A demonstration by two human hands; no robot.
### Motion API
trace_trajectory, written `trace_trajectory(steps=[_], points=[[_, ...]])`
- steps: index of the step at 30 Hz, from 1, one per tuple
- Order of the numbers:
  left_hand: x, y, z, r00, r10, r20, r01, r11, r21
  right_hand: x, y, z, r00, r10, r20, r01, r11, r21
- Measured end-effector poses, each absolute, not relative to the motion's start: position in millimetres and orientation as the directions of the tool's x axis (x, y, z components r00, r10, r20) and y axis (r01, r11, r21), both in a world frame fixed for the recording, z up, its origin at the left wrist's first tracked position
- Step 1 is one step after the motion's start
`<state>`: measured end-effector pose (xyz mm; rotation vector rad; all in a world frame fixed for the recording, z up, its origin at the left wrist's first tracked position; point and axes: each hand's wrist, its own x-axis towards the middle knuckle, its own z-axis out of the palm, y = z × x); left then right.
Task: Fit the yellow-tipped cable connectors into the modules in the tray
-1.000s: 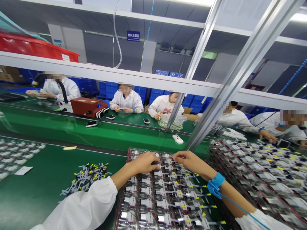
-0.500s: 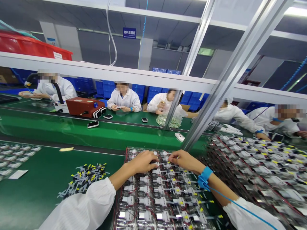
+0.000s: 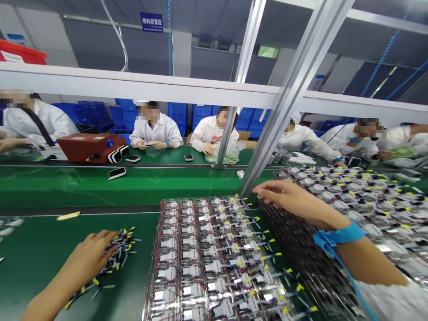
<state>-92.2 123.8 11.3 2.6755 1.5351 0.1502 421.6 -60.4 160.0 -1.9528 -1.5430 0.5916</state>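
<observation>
My left hand (image 3: 88,256) reaches over a loose pile of small grey-and-black strips with yellow tips (image 3: 125,247). Its thumb and fingers are apart, touching the pile. To the right, my right hand (image 3: 282,196) hovers past the far right corner of a clear plastic tray (image 3: 157,263), fingers stretched leftward and nothing visible in them. The tray holds rows of small white-and-silver parts with red wires (image 3: 190,256). Strips with yellow tips lie along its right-hand columns, some poking over the edge. A blue wrist strap (image 3: 339,238) with a cord circles my right wrist.
Stacked trays of similar parts (image 3: 334,200) stand close on the right. A metal post (image 3: 284,98) rises behind the tray. Beyond the green ledge (image 3: 143,183), several people in white coats sit at a bench with a red-brown box (image 3: 90,147). A yellowish strip (image 3: 68,216) lies at left.
My left hand has left the tray and moved left to the pile. My right hand has lifted away from the tray toward the right. The view has shifted right.
</observation>
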Motion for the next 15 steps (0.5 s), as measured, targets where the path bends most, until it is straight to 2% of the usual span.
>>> trace_trajectory(steps=[5, 15], points=[[-108.5, 107.8, -8.4, 0.526, 0.847, 0.081, 0.826, -0.531, 0.189, 409.7, -80.7, 165.2, 0.243, 0.970, 0.001, 0.642, -0.159, -0.750], [-88.7, 99.2, -3.2, 0.497, 0.864, 0.079, 0.837, -0.502, 0.218, 402.6, -75.8, 149.1, 0.219, 0.973, -0.074, 0.631, -0.200, -0.750]])
